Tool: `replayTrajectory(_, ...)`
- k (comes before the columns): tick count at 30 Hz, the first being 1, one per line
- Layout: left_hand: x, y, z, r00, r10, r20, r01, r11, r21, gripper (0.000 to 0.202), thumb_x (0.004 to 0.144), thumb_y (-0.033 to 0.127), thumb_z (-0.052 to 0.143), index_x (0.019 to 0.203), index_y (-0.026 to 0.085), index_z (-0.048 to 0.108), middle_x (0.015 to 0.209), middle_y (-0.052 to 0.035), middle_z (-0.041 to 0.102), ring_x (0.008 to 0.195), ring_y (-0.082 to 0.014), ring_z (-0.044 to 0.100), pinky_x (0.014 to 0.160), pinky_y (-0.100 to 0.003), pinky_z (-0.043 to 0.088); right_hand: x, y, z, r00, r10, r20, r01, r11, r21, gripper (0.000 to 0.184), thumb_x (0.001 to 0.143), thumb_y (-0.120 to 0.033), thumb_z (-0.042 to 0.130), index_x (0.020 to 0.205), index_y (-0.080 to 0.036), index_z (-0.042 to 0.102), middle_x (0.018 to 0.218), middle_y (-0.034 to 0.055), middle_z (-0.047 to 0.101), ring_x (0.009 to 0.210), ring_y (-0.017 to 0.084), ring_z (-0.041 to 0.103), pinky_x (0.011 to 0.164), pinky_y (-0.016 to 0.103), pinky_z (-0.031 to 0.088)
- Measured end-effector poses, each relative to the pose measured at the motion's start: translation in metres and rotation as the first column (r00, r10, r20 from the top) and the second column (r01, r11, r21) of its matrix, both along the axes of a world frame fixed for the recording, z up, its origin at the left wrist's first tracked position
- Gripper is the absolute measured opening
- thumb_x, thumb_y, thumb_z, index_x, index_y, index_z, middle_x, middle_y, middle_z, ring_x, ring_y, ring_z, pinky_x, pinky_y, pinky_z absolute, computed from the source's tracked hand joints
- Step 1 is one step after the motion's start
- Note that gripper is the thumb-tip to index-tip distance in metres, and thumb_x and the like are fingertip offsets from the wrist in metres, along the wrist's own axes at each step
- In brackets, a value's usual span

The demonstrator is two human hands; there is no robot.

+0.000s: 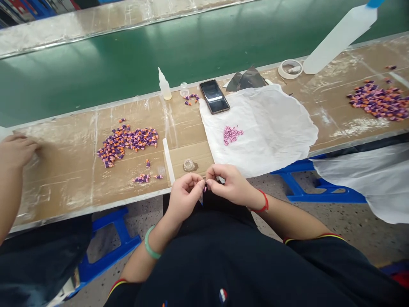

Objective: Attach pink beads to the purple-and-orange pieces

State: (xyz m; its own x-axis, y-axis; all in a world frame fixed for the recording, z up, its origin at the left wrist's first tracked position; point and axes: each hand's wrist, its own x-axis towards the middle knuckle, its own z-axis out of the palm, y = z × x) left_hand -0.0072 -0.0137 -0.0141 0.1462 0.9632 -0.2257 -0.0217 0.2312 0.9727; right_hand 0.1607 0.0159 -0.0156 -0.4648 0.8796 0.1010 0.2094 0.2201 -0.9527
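Note:
At the table's front edge, my left hand (pixel 186 197) and my right hand (pixel 230 184) meet fingertip to fingertip. Both are closed in a pinch on a tiny dark purple piece (pixel 205 186), mostly hidden by the fingers. Just beyond them stands a small round clear pot (pixel 188 165) on a cardboard sheet. A white strip (pixel 168 162) lies left of it. Several purple-and-orange pieces (pixel 142 178) lie left of the strip, with a larger pile (pixel 128 140) behind. Small pink beads (pixel 231 135) are heaped on a white cloth (pixel 271 128) to the right.
Along the back stand a dropper bottle (pixel 165 85), a phone (pixel 214 97) and a tape roll (pixel 289 69). Another person's hand (pixel 17 150) rests at the far left. Another pile of purple-and-orange pieces (pixel 380 100) is at right. Blue stools (pixel 297 181) stand below.

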Motion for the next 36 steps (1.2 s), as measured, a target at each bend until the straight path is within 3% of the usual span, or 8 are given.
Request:
replayTrajectory(4, -0.004, 0.000, -0.002, 0.988, -0.001, 0.152, 0.019, 0.993, -0.118, 0.031, 0.076, 0.044, 0.075, 0.071, 0.016, 0.062, 0.060, 0.0013, 0.059, 0.049, -0.0074, 0.046, 0.046, -0.020, 0.035, -0.001, 0.003, 0.000, 0.989, 0.039, -0.142, -0.072, 0.968, -0.239, 0.008, 0.081, -0.022, 0.055, 0.074, -0.020, 0.052, 0.064, -0.0015, 0.060, 0.060, 0.011, 0.055, 0.057, 0.024, 0.045)
replayTrajectory(10, -0.009, 0.002, -0.006, 0.980, 0.015, 0.197, 0.020, 0.985, -0.173, 0.035, 0.073, 0.047, 0.078, 0.071, 0.016, 0.062, 0.060, 0.0011, 0.059, 0.048, -0.0069, 0.045, 0.045, -0.020, 0.032, -0.007, 0.005, 0.001, 0.988, 0.039, -0.152, -0.072, 0.972, -0.222, 0.008, 0.081, -0.021, 0.056, 0.074, -0.019, 0.052, 0.064, -0.0014, 0.060, 0.060, 0.011, 0.055, 0.057, 0.024, 0.046)
replayTrajectory(15, -0.013, 0.006, -0.006, 0.972, -0.004, 0.236, 0.056, 0.976, -0.212, 0.038, 0.072, 0.050, 0.078, 0.068, 0.016, 0.060, 0.054, 0.0041, 0.052, 0.045, -0.0058, 0.039, 0.044, -0.020, 0.028, -0.011, 0.008, 0.001, 0.999, 0.032, 0.019, -0.035, 0.985, 0.168, 0.013, 0.079, -0.011, 0.052, 0.071, -0.021, 0.051, 0.065, -0.0022, 0.058, 0.058, 0.010, 0.051, 0.056, 0.023, 0.043)
replayTrajectory(18, -0.014, 0.008, -0.005, 0.963, -0.034, 0.266, 0.099, 0.966, -0.237, 0.041, 0.072, 0.052, 0.078, 0.066, 0.017, 0.058, 0.049, 0.0057, 0.048, 0.043, -0.0050, 0.035, 0.044, -0.020, 0.027, -0.012, 0.011, 0.000, 0.996, 0.029, 0.084, -0.066, 0.881, 0.469, 0.018, 0.079, -0.007, 0.052, 0.072, -0.022, 0.049, 0.065, -0.0020, 0.057, 0.059, 0.012, 0.050, 0.057, 0.025, 0.043)
replayTrajectory(21, -0.015, 0.006, -0.001, 0.973, -0.031, 0.229, 0.079, 0.975, -0.205, 0.040, 0.073, 0.052, 0.076, 0.066, 0.017, 0.057, 0.050, 0.0050, 0.049, 0.043, -0.0063, 0.037, 0.045, -0.021, 0.029, -0.011, 0.013, 0.002, 0.993, 0.049, 0.109, -0.101, 0.831, 0.548, 0.017, 0.084, -0.009, 0.051, 0.074, -0.023, 0.050, 0.065, -0.0007, 0.059, 0.061, 0.014, 0.051, 0.059, 0.027, 0.044)
replayTrajectory(25, -0.015, 0.001, 0.006, 0.985, 0.064, -0.157, -0.041, 0.989, 0.142, 0.025, 0.082, 0.038, 0.067, 0.066, 0.020, 0.060, 0.056, 0.0011, 0.056, 0.050, -0.0114, 0.046, 0.052, -0.025, 0.037, -0.010, 0.010, 0.013, 0.998, 0.050, 0.037, -0.055, 0.984, 0.167, 0.012, 0.086, -0.016, 0.053, 0.076, -0.021, 0.055, 0.069, 0.0001, 0.064, 0.062, 0.013, 0.057, 0.060, 0.026, 0.047)
replayTrajectory(29, -0.019, 0.000, 0.009, 0.875, 0.172, -0.452, 0.113, 0.836, 0.536, 0.020, 0.083, 0.024, 0.061, 0.064, 0.023, 0.063, 0.055, -0.0002, 0.058, 0.052, -0.0137, 0.045, 0.058, -0.027, 0.040, -0.010, 0.006, 0.023, 0.991, 0.095, -0.095, -0.117, 0.959, -0.257, 0.007, 0.085, -0.022, 0.055, 0.078, -0.020, 0.055, 0.070, 0.0007, 0.068, 0.061, 0.012, 0.060, 0.059, 0.024, 0.049)
replayTrajectory(36, -0.026, 0.008, 0.006, 0.850, 0.158, -0.502, 0.299, 0.639, 0.709, 0.020, 0.083, 0.011, 0.060, 0.070, 0.024, 0.069, 0.060, -0.0032, 0.065, 0.053, -0.0151, 0.050, 0.058, -0.027, 0.039, -0.011, 0.005, 0.028, 0.987, 0.099, -0.122, -0.136, 0.929, -0.344, 0.007, 0.080, -0.021, 0.058, 0.075, -0.020, 0.053, 0.067, -0.0004, 0.065, 0.062, 0.011, 0.058, 0.059, 0.023, 0.047)
